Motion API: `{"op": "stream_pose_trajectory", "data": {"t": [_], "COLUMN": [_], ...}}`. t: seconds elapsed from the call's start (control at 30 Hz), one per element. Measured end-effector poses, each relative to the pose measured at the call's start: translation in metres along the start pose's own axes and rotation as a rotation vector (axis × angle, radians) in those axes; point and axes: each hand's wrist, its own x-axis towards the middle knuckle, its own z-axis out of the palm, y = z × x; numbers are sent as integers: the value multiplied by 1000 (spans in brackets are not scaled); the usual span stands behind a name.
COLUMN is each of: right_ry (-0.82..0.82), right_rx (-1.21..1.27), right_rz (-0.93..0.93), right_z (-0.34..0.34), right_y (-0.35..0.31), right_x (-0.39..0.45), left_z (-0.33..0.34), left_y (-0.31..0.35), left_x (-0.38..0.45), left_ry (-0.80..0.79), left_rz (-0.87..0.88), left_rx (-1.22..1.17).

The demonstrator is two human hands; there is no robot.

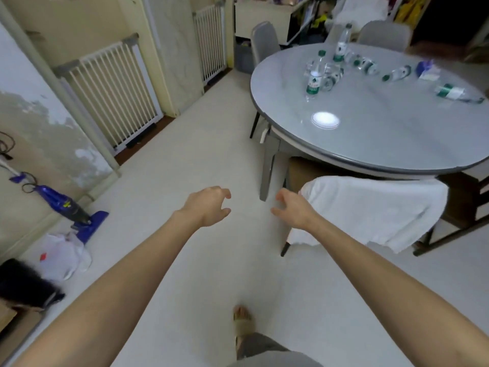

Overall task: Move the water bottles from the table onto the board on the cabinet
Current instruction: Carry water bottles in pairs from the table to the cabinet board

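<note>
**Empty hands, bottles ahead to the right**

While both hands hang over the floor holding nothing, fingers loosely curled, the head view puts the water bottles up and to the right on the round table (383, 144), well apart from either hand. The right hand (293, 210) is the nearer; the left hand (209, 205) is farther. Two bottles stand upright, the front bottle (315, 75) and the rear bottle (342, 43). About five more lie on their sides, the nearest-edge bottle (455, 92) pointing left-right. Neither board nor cabinet is in view.

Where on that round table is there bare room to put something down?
The near half of the table, from the light glare to the rim, is bare. The far side is crowded with water bottles, standing and lying.
</note>
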Motion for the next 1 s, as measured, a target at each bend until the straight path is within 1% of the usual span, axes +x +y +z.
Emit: {"op": "stream_pose_trajectory", "data": {"t": [0.17,0.3,0.37,0.47,0.57,0.7,0.83,0.9,1.0], "right_ry": [29,27,64,127,161,253,317,389,543], "right_rx": [-10,29,39,80,145,233,309,379,494], "right_rz": [35,93,123,203,314,456,581,630,647], "right_z": [-47,-71,-80,-93,-112,-140,-158,-170,-188], "right_y": [-19,-28,-27,-21,-13,8,40,61,93], "right_x": [135,229,278,343,397,453,495,520,562], "left_z": [-57,-88,-101,-120,-148,-180,-185,-183,-177], "left_y": [-44,-83,-101,-119,-126,-110,-71,-48,-18], "left_x": [122,222,280,363,443,547,631,672,737], "left_ry": [40,13,7,-13,-83,-121,-165,-202,-240], "left_rz": [35,65,92,165,242,371,511,552,594], "left_rx": [-38,-30,-16,9,54,110,92,117,146]}}
